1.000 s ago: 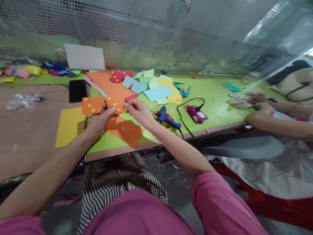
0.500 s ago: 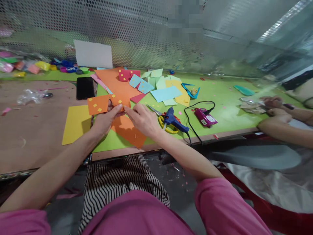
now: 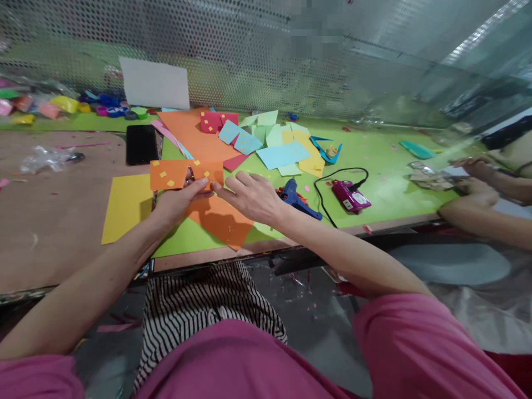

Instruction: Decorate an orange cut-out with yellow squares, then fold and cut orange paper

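My left hand (image 3: pixel 177 202) grips an orange paper cutout (image 3: pixel 168 174) along its lower edge, thumb in front. Small yellow squares dot the cutout, and a notch with a gap splits its middle. At the lower right of the same piece is my right hand (image 3: pixel 253 197), index fingertip against the paper and the other fingers curled; its thumb is hidden. Beneath both hands lies an orange sheet (image 3: pixel 226 221) on the green tabletop covering. Just past my right hand rests a blue glue gun (image 3: pixel 297 199), with scissors mostly covered by the hand.
Red (image 3: pixel 211 122) and light-blue (image 3: pixel 241 138) dotted cutouts lie behind, among paper scraps. A phone (image 3: pixel 142 145) and yellow sheet (image 3: pixel 124 208) are at left. A purple corded box (image 3: pixel 351 196) sits right. Another person's hands (image 3: pixel 474 183) are at far right. A mesh panel (image 3: pixel 233 61) stands behind.
My right hand has shifted slightly right, and now covers most of the scissors. The cutout's right half shows more fully, turned flatter towards me. My view has shifted a little.
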The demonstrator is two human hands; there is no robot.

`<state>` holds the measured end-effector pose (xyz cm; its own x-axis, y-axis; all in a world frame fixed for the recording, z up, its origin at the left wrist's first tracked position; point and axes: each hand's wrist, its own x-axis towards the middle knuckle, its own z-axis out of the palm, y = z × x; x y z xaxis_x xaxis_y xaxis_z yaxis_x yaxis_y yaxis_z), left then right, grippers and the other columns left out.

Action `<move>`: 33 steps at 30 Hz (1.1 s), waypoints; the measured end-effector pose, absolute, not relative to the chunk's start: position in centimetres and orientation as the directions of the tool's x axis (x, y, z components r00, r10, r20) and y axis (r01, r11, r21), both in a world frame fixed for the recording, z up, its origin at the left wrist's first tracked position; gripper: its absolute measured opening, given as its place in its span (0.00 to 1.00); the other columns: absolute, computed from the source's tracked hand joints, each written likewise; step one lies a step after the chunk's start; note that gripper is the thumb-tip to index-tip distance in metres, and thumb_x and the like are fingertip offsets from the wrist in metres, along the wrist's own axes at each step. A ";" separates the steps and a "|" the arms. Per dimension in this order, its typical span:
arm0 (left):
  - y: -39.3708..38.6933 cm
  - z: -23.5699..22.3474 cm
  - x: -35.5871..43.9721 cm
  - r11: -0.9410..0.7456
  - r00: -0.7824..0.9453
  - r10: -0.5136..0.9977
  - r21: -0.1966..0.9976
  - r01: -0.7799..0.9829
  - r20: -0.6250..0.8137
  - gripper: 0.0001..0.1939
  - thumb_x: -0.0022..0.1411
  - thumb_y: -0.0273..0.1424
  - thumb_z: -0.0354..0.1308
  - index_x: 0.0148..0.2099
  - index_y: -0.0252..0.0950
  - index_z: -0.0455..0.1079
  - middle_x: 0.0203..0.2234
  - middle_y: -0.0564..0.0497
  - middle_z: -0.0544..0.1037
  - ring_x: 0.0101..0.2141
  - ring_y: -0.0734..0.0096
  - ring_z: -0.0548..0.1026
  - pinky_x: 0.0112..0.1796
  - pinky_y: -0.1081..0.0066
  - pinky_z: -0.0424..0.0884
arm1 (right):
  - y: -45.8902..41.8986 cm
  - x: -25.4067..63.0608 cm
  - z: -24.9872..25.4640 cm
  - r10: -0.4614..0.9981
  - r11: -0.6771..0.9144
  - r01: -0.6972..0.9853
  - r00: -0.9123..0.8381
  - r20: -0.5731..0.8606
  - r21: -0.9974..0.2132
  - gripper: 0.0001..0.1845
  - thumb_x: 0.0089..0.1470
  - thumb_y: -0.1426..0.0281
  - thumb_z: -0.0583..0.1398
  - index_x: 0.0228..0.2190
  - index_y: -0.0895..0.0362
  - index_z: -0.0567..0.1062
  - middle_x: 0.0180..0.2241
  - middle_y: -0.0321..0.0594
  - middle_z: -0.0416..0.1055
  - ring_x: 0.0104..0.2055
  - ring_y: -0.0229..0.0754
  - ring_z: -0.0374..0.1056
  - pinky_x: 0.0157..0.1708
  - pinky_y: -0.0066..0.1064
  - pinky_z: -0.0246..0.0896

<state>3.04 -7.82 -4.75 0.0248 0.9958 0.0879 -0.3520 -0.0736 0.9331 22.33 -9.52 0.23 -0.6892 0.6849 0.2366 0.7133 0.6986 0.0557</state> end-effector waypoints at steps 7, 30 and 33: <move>-8.0 -4.9 3.5 -0.085 -0.015 0.996 0.929 -0.361 0.085 0.18 0.48 0.39 0.74 0.38 0.41 0.73 0.37 0.49 0.81 0.45 0.54 0.82 0.44 0.53 0.84 | -9.2 22.7 0.4 0.759 0.643 0.663 -0.484 0.436 -0.383 0.12 0.69 0.64 0.57 0.47 0.54 0.77 0.37 0.40 0.72 0.38 0.40 0.65 0.37 0.33 0.59; -8.6 -5.1 3.8 -0.139 -0.028 0.990 0.952 -0.272 0.137 0.16 0.48 0.41 0.75 0.33 0.40 0.74 0.33 0.52 0.80 0.39 0.63 0.80 0.49 0.56 0.81 | -9.0 19.5 -1.0 0.885 0.445 0.726 -0.268 0.380 -0.525 0.03 0.60 0.75 0.59 0.34 0.56 0.72 0.37 0.39 0.71 0.36 0.39 0.64 0.36 0.32 0.56; -8.5 -5.2 3.9 -0.128 -0.045 0.992 0.938 -0.321 0.120 0.17 0.46 0.39 0.76 0.34 0.40 0.74 0.34 0.52 0.81 0.38 0.64 0.80 0.48 0.56 0.82 | -9.2 19.5 -1.0 0.885 0.439 0.732 -0.254 0.389 -0.521 0.02 0.61 0.74 0.59 0.35 0.57 0.73 0.38 0.40 0.71 0.37 0.40 0.65 0.36 0.32 0.56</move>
